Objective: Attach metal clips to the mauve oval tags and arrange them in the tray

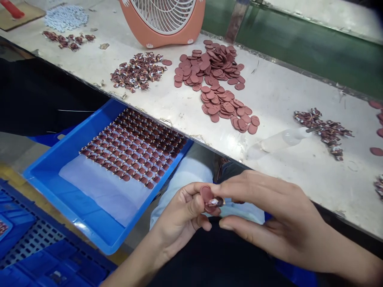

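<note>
My left hand (187,211) pinches a reddish-brown oval disc (206,193) between thumb and fingers, above my lap. A small dark brown and white figurine (216,202) sits against this disc. My right hand (263,211) is close on the other side, its thumb and fingers apart, with a fingertip at the disc's edge. On the bench in front lie a heap of loose oval discs (221,59), a nearer group of discs (229,107) and a pile of small figurines (137,71). Further right, a smaller cluster of figurines (324,127) lies by a translucent bottle (284,138) with a thin dark tip.
Left of my lap, a blue tray (72,215) holds rows of discs with figurines on a pale sheet. An orange fan (161,36) stands at the bench's back. Pale blue small pieces (66,18) lie far left. The bench edge (167,121) runs diagonally before me.
</note>
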### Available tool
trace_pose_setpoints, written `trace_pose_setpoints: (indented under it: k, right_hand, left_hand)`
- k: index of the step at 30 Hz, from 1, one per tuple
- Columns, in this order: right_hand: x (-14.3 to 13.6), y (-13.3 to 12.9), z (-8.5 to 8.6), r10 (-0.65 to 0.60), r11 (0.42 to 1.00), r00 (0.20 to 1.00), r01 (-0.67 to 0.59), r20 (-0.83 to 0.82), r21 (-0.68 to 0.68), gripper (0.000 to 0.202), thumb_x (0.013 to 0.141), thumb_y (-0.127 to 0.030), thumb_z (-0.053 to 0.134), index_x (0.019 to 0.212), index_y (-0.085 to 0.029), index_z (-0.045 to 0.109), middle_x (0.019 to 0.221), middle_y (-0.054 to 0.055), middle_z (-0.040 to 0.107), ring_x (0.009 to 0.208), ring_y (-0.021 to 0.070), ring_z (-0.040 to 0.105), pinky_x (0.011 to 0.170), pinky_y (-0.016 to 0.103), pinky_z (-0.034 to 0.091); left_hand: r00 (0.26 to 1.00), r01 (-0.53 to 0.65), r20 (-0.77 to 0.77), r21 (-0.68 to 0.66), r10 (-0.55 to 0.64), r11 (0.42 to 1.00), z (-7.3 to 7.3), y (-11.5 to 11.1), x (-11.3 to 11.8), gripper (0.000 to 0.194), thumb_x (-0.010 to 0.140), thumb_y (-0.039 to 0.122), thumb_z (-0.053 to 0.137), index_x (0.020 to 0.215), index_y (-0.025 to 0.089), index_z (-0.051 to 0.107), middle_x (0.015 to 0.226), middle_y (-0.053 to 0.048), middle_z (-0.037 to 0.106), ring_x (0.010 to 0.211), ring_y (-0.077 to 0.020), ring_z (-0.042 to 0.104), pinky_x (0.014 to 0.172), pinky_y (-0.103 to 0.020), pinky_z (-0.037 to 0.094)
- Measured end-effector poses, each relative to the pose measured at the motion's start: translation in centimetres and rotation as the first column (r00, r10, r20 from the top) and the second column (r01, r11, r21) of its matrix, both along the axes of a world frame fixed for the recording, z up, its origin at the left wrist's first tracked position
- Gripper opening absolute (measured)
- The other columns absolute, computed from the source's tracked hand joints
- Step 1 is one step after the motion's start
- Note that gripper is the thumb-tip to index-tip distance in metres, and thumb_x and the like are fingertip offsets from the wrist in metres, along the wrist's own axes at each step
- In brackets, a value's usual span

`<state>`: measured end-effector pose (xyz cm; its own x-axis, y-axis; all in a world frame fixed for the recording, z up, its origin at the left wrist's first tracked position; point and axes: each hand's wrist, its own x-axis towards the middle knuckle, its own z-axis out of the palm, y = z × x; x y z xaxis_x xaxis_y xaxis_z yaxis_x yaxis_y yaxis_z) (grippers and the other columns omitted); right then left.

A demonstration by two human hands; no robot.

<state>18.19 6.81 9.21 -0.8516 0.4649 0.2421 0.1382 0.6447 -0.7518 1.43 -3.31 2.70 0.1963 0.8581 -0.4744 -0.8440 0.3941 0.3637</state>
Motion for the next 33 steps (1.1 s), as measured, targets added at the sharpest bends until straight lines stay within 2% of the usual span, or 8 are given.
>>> trace_pose_setpoints:
  k: [4, 13, 17, 20, 23, 25, 27, 33]
  right_hand:
    - [-0.2, 0.2, -0.3, -0.090, 0.996, 0.996, 0.090, -0.018, 0.011, 0.033, 0.091, -0.023, 0.070, 0.122, -0.018, 0.061, 0.101, 0.004, 0.070, 0.083, 0.0114, 0.064, 0.073, 0.020, 0.054]
    - [-1.1, -0.1, -1.5, -0.092, 0.990, 0.995, 0.088, -0.029, -0.111, 0.025, 0.090, -0.013, 0.069, 0.113, -0.021, 0.068, 0.084, -0.001, 0.068, 0.073, 0.0080, 0.062, 0.066, 0.019, 0.051]
    - [-1.7, -0.2, -2.0, -0.135, 0.990, 0.990, 0.133, -0.030, -0.056, 0.016, 0.090, -0.012, 0.067, 0.105, -0.019, 0.069, 0.079, 0.000, 0.068, 0.067, 0.0097, 0.061, 0.059, 0.020, 0.050]
    - [-2.5, -0.5, -3.2, -0.245, 0.960, 0.965, 0.254, -0.089, 0.119, 0.016, 0.088, -0.010, 0.067, 0.103, -0.017, 0.068, 0.075, 0.000, 0.065, 0.063, 0.0103, 0.059, 0.056, 0.020, 0.050]
    - [-3.5, -1.0, -4.9, -0.317, 0.869, 0.932, 0.360, -0.177, 0.340, 0.017, 0.087, -0.009, 0.069, 0.103, -0.014, 0.067, 0.076, 0.003, 0.066, 0.065, 0.0117, 0.060, 0.060, 0.022, 0.051]
    - [-4.1, -1.4, -6.0, -0.301, 0.831, 0.930, 0.365, -0.213, 0.419, 0.022, 0.086, -0.007, 0.070, 0.107, -0.013, 0.066, 0.077, 0.004, 0.068, 0.066, 0.0133, 0.060, 0.062, 0.024, 0.051]
    - [-4.6, -1.7, -6.9, -0.265, 0.829, 0.938, 0.341, -0.225, 0.444, 0.026, 0.085, -0.007, 0.070, 0.110, -0.013, 0.066, 0.077, 0.004, 0.068, 0.065, 0.0146, 0.060, 0.061, 0.026, 0.051]
    - [-6.3, -2.2, -8.1, -0.211, 0.828, 0.957, 0.283, -0.198, 0.484, 0.025, 0.087, -0.009, 0.067, 0.112, -0.011, 0.066, 0.079, 0.006, 0.071, 0.065, 0.0157, 0.062, 0.063, 0.027, 0.051]
  left_hand:
    - [0.995, 0.022, 0.099, -0.028, -0.019, 0.999, -0.6, 0.1, -0.3, 0.033, 0.067, 0.040, 0.089, 0.089, 0.019, 0.077, 0.080, 0.000, 0.070, 0.066, -0.0070, 0.066, 0.053, -0.009, 0.051]
    - [0.996, 0.031, 0.086, 0.027, -0.033, 0.999, -1.3, 0.2, -0.7, 0.035, 0.075, 0.044, 0.082, 0.094, 0.017, 0.076, 0.081, -0.003, 0.068, 0.068, -0.0092, 0.064, 0.051, -0.011, 0.054]
    - [0.996, 0.046, 0.079, 0.008, -0.047, 0.999, -1.3, 0.6, -0.9, 0.051, 0.073, 0.052, 0.080, 0.110, 0.016, 0.073, 0.090, -0.006, 0.069, 0.073, -0.0114, 0.066, 0.050, -0.013, 0.054]
    - [0.992, -0.094, -0.097, -0.104, 0.084, 0.990, -1.0, 0.6, -0.8, 0.047, 0.073, 0.050, 0.082, 0.108, 0.019, 0.072, 0.094, -0.004, 0.066, 0.072, -0.0102, 0.063, 0.049, -0.013, 0.051]
    - [0.873, -0.338, -0.387, -0.046, 0.296, 0.940, -0.7, 0.4, -0.4, 0.033, 0.069, 0.038, 0.088, 0.090, 0.020, 0.071, 0.080, 0.002, 0.061, 0.065, -0.0088, 0.055, 0.048, -0.015, 0.048]
    - [0.799, -0.377, -0.490, 0.047, 0.350, 0.925, -0.7, 0.2, -0.3, 0.031, 0.066, 0.035, 0.090, 0.084, 0.020, 0.070, 0.074, 0.002, 0.061, 0.063, -0.0097, 0.052, 0.048, -0.017, 0.047]
    - [0.758, -0.381, -0.541, 0.088, 0.365, 0.920, -0.8, 0.0, -0.3, 0.028, 0.067, 0.032, 0.089, 0.082, 0.019, 0.070, 0.077, 0.001, 0.064, 0.063, -0.0096, 0.052, 0.049, -0.017, 0.045]
    - [0.701, -0.459, -0.589, 0.058, 0.402, 0.886, -1.1, -0.1, -1.0, 0.020, 0.075, 0.031, 0.083, 0.079, 0.019, 0.067, 0.076, 0.002, 0.064, 0.060, -0.0077, 0.052, 0.051, -0.018, 0.044]
